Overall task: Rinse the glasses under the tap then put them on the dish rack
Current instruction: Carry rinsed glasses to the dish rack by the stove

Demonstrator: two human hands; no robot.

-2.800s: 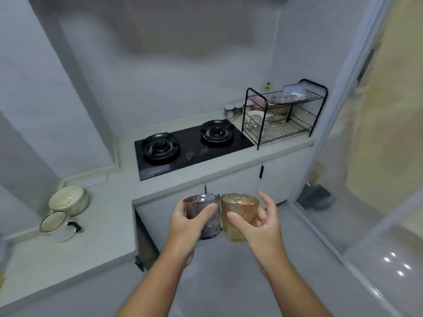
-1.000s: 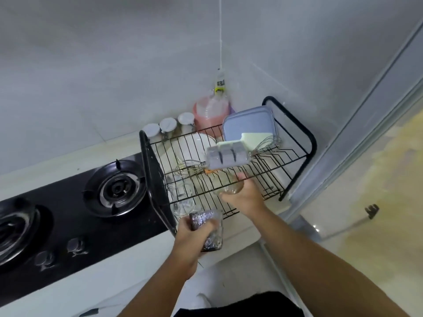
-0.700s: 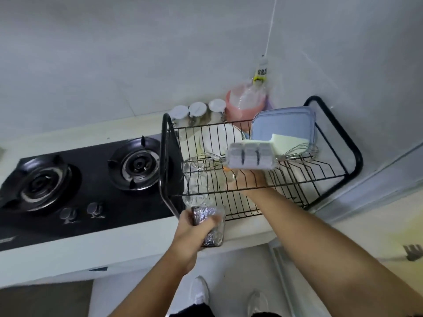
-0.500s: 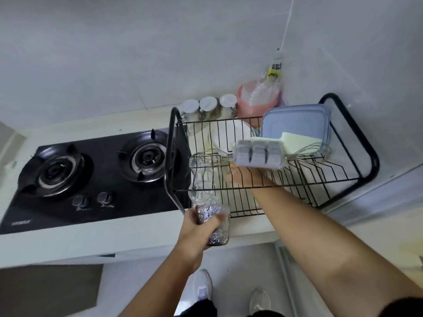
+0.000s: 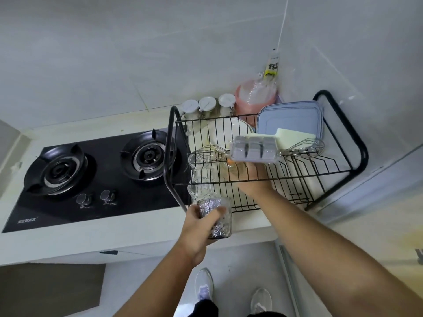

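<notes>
1. Over the front edge of the surface point(image 5: 137, 234), the left hand point(image 5: 201, 227) grips the dark glass point(image 5: 220, 225), thumb across its textured wall. The glass is upright, just in front of the dish rack point(image 5: 364, 152).
2. Under the rack's upper tier, the right hand point(image 5: 253, 179) curls round the amber glass point(image 5: 230, 169) at the lower tier. Its fingertips are hidden by the grey tray point(image 5: 254, 148).
3. Both glasses are judged rigid, fragile and probably wet and slippery. Hold each at mid-wall, not by the rim.
4. Clear glasses point(image 5: 201, 179) fill the lower tier's left end, and the upper wires sit close overhead. Open room lies right of the amber glass.
</notes>
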